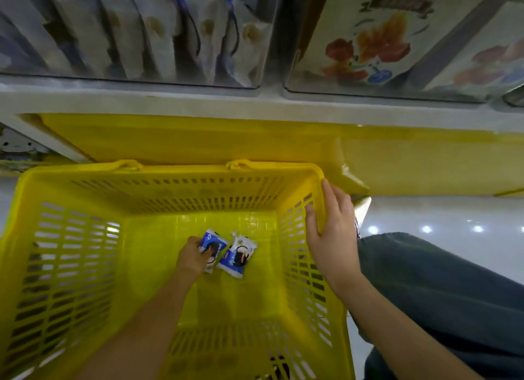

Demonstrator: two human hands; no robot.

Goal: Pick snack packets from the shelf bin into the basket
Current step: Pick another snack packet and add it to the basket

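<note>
Left hand (192,259): fingers (197,246) curl round a blue packet (214,247) on the basket (71,252) floor, centre frame, long axis slanting upper-right. A second packet (237,257) lies just beside it. Right hand (331,238) grips the right rim.

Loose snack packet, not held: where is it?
Head view: the loose packet lies in the yellow basket, mid-floor, just right of the held packet in the left hand.

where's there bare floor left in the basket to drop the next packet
Crowded mid-floor: the left packet, gripped by the left hand, lies beside the right packet. The basket floor is bare between them and the near wall, and between that hand and the left wall. The right hand holds the right rim.
</note>
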